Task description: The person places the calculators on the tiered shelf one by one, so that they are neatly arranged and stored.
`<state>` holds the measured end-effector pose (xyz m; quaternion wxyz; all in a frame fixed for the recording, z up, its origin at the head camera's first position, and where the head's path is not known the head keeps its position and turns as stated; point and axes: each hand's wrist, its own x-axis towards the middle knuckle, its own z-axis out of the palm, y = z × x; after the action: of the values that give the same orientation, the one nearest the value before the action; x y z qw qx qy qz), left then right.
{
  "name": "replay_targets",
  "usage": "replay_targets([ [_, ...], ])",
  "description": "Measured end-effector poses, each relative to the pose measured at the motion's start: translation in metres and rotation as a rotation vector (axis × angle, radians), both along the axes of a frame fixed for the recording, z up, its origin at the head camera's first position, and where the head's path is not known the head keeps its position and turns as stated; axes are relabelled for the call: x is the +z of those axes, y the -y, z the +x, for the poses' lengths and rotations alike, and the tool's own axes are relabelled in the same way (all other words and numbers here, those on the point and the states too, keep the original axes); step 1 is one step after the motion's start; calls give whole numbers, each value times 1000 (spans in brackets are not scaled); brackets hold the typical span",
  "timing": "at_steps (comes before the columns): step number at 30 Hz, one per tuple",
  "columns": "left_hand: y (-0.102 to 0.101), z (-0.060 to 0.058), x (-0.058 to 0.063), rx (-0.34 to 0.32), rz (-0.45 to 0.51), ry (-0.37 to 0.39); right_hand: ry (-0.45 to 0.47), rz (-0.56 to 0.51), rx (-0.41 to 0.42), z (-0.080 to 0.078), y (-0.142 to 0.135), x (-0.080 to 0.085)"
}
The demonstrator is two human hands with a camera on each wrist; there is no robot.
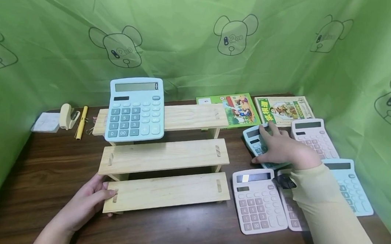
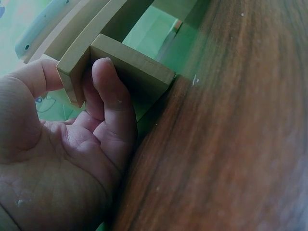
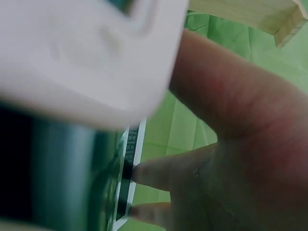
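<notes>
My left hand (image 1: pixel 88 203) grips the left end of the lowest step of a three-tier wooden rack (image 1: pixel 168 192). Its thumb lies on top, and curled fingers reach beneath in the left wrist view. Over a blue calculator (image 1: pixel 255 142) on the table, my right hand (image 1: pixel 277 144) spreads thumb and fingers. Two fingertips touch that calculator's face near its edge in the right wrist view; the thumb's end is hidden there by a blurred pale corner. Another blue calculator (image 1: pixel 135 111) leans upright on the rack's top tier, its display showing 0.
Around my right arm lie a pink calculator (image 1: pixel 259 202), a second pink one (image 1: pixel 314 137), a partly covered one (image 1: pixel 297 212) and a blue one (image 1: pixel 354 185). Behind the rack are two booklets (image 1: pixel 240 109). A stapler (image 1: pixel 68 116), yellow pen (image 1: pixel 81 123) and paper pad (image 1: pixel 46 122) sit left.
</notes>
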<state>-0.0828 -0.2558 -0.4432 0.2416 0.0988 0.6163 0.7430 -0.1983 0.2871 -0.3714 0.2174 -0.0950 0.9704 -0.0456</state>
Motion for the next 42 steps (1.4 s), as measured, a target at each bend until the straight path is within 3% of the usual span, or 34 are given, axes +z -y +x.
replay_targets([
  [9,-2,1,0,-1,8,4,-10,18,-55,-2,1,-5],
  [17,-2,1,-1,-4,19,-18,-37,-3,-46,-5,-3,-2],
  [23,-1,0,-1,-9,25,-26,-111,-14,-23,-4,-3,4],
  [31,-2,1,2,-2,2,-20,-145,-14,21,-1,2,14],
  [42,-2,1,2,12,-14,-16,-259,-63,-50,3,10,30],
])
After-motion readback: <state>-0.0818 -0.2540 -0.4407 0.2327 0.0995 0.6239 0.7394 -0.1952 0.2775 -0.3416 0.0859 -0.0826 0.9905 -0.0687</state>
